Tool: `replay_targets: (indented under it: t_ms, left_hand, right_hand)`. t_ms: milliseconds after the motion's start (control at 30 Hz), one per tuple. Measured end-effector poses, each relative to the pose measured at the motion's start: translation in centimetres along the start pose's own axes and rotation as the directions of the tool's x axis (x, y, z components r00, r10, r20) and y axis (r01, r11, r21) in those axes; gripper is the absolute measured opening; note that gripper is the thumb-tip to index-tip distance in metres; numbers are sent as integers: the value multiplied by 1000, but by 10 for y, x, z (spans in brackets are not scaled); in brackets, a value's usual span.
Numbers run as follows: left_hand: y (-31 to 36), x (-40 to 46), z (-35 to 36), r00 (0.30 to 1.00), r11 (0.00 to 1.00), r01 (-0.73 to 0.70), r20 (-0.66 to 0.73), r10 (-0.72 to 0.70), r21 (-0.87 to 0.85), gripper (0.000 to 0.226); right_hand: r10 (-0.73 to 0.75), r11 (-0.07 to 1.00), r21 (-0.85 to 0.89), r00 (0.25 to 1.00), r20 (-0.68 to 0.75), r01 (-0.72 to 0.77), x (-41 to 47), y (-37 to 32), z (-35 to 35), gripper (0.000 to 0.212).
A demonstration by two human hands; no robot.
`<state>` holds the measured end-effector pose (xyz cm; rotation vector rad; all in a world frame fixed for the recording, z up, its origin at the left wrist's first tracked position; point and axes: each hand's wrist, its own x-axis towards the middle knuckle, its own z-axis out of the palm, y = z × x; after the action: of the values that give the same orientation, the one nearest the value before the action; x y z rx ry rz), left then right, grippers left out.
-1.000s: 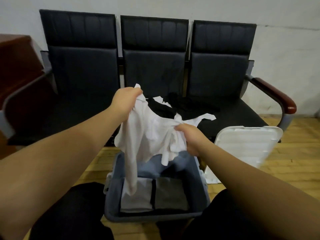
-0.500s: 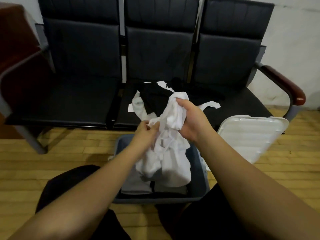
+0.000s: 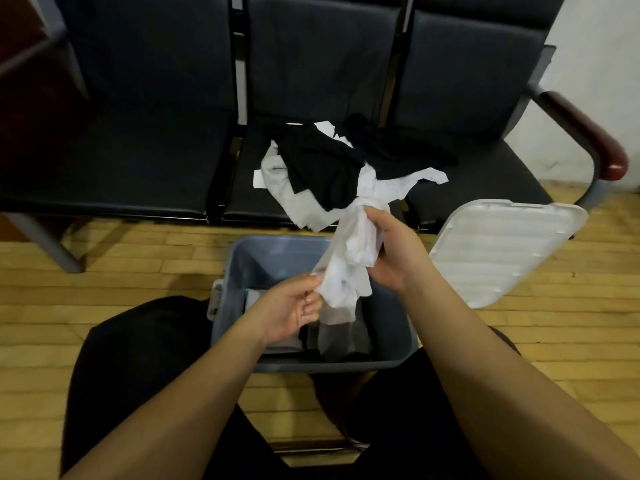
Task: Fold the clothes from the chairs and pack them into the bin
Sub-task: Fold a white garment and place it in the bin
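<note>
We've bunched the white shirt point(image 3: 349, 261) mid-frame over the bin point(image 3: 242, 258): right hand point(image 3: 391, 251) grips it, left hand point(image 3: 294, 306) pinches its edge — folding restarts.

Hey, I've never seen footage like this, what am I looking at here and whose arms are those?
There is no machine here. The camera sits on a person's head and looks down, so the arms are the wearer's own. The left hand pinches the low end of a bunched white garment, and the right hand grips it higher up, above an open grey bin on the floor with folded clothes inside. The bin's white lid leans at the right. More black and white clothes lie on the chairs.
</note>
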<state>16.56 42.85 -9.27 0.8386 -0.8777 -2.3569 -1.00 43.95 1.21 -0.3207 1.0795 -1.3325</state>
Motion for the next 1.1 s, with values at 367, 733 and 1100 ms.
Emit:
replay_targets:
  t_ms: [367,733,1100]
  left_hand:
    - [26,-8,0,958,908,-285,-98,268,-308,18]
    - [38,-17,29,902,860,-427,-192,386,-280,20]
    - [47,-25,40,887,898,-432,-219,406,-85,22]
  right_hand:
    - [61,998,-12,978,-202,-64,10,-5,-55,36]
    - [118,845,-457,930,-349,-279,6,14,-84,56]
    - [529,610,-633,840,-124,-477,-13,32,-97,53]
